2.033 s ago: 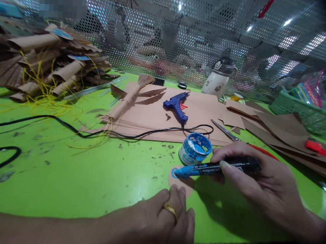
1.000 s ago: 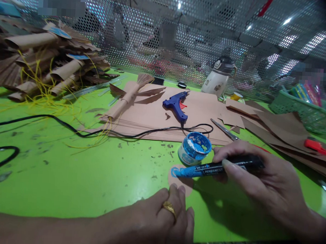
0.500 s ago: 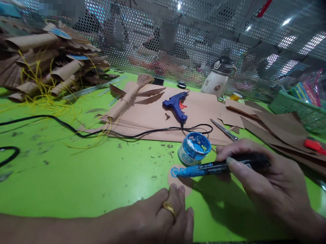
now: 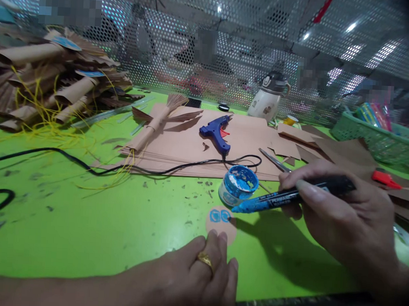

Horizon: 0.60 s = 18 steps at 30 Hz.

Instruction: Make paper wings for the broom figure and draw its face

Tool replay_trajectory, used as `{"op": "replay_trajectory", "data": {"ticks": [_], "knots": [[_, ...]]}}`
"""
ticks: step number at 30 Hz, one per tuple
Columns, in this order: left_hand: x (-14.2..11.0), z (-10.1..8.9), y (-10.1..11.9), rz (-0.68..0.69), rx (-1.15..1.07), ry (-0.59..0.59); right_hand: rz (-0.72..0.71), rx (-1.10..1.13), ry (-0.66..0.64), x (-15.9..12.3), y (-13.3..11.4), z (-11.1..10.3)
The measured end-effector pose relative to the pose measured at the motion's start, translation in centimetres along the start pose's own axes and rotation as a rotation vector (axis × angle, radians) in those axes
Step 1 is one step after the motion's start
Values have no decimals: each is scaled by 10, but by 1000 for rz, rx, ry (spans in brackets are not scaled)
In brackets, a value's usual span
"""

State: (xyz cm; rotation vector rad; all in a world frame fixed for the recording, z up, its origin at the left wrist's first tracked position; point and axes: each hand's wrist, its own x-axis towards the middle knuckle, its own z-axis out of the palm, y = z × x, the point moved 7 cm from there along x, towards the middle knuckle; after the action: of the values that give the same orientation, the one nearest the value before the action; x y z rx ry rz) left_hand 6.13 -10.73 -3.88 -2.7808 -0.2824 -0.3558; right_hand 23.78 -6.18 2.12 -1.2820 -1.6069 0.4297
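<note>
My right hand (image 4: 342, 210) grips a permanent marker (image 4: 281, 196) with a black barrel and a blue-coated front end. Its tip hovers just above and right of a round brown paper disc (image 4: 217, 226), which bears two blue looped marks side by side. With fingers stretched out, my left hand (image 4: 198, 271) presses its fingertips on the disc's lower edge against the table; a gold ring is on one finger. Directly behind the disc stands an open jar (image 4: 238, 191) of blue paint, smeared inside and on its rim.
A blue glue gun (image 4: 217, 133) lies on stacked brown paper (image 4: 245, 150), near a paper figure (image 4: 158, 121) and scissors (image 4: 274, 160). Rolled paper figures with yellow strings (image 4: 70, 91) pile up left. A black cord (image 4: 148, 171) crosses the table. A green basket (image 4: 376, 137) and bottle (image 4: 267, 97) stand behind.
A second blue looped mark now shows fully on the disc. My right hand has lifted the marker off the paper and moved it rightward. The view has shifted slightly.
</note>
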Motion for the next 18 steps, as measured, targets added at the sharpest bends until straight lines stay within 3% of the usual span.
{"op": "replay_trajectory", "data": {"ticks": [10, 18], "knots": [[0, -1, -2, 4, -2, -6, -71, -170, -66, 4, -13, 11], [0, -4, -4, -7, -23, 35, -110, -181, -154, 5, -15, 18]]}}
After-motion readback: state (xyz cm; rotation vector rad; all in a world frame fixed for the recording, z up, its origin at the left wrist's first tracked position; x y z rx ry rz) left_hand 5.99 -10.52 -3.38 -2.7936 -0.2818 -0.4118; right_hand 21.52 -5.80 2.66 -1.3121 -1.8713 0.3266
